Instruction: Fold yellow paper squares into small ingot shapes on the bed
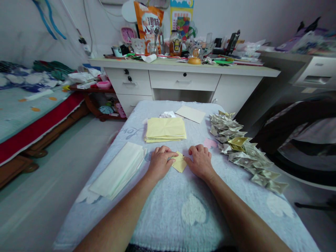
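A small folded piece of yellow paper (179, 162) lies on the cloth between my hands, one corner pointing toward me. My left hand (162, 161) grips its left side, with the thumb and forefinger closed on the edge. At the right corner, my right hand (200, 160) has its thumb on the paper and its other fingers curled down. Just beyond them is a stack of flat yellow paper sheets (166, 129). A pile of pale, long folded sheets (119, 170) rests left of my left hand. Rows of folded paper ingots (243, 150) extend along the right side.
A patterned blue cloth (157, 217) covers the table. Near its far edge lie a cream card (190, 114) and crumpled white paper (167, 114). Beyond stands a white desk (183, 80) crowded with items. A bed (34, 115) is at left, a washing machine (312, 140) at right.
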`<state>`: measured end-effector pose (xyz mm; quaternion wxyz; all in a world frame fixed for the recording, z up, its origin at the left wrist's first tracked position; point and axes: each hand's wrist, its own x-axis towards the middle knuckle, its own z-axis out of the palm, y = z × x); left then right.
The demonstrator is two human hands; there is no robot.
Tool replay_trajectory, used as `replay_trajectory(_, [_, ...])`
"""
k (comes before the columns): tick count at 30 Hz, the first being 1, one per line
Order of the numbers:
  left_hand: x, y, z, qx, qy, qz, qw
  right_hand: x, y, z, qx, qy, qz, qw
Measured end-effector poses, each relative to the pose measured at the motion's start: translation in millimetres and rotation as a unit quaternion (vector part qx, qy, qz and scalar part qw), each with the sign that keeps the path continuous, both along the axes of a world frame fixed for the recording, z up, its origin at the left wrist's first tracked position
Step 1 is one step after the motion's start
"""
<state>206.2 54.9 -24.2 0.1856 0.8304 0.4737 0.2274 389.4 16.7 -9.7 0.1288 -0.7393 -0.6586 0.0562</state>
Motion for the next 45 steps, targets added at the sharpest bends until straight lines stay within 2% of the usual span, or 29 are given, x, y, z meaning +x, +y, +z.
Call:
replay_trajectory(8, [1,1,-1.3,0.001,0.004,0.032,0.999,14,0,-4,0.005,0.038,-0.01,0.999])
replay_trajectory(16, [1,-1,0.4,-0.002,0.011,0.014,1.0,6,-3,-2,0.037,0.052,0.098,0.993])
replay_trajectory(20, [3,-1,4.9,-0.026,-0.061,-0.018,0.998,0,-3,-1,0.037,0.077,0.129,0.988])
replay_trajectory(23, [6,-1,7.0,-0.098,-0.151,-0.032,0.983,1,-3,1,0.046,0.137,0.155,0.977])
replay_trajectory(26, [8,-1,8.0,-0.19,-0.243,-0.04,0.951,4,-3,2,0.078,0.242,0.179,0.95])
replay_trajectory(29, [8,-1,10.7,-0.251,-0.343,-0.023,0.905,6,0,-1,0.095,0.374,0.154,0.909])
replay_trajectory(34, [9,-5,18.2,-0.342,-0.431,-0.021,0.835,3,3,-4,0.028,0.512,0.148,0.845])
replay_trajectory(38, [11,-7,17.8,-0.368,-0.436,-0.045,0.82,-2,2,-2,-0.027,0.625,0.173,0.761])
replay_trajectory(40, [12,-8,14.9,-0.368,-0.417,-0.058,0.829,-3,1,-2,-0.031,0.65,0.174,0.739])
replay_trajectory(42, [12,-8,11.9,-0.34,-0.392,-0.058,0.853,-2,1,-3,-0.019,0.64,0.169,0.749])
replay_trajectory(43, [12,-8,10.9,-0.318,-0.379,-0.05,0.868,-1,1,-3,-0.004,0.619,0.166,0.767])
replay_trajectory(45, [12,-9,10.7,-0.276,-0.363,-0.025,0.89,1,0,-2,0.041,0.535,0.164,0.828])
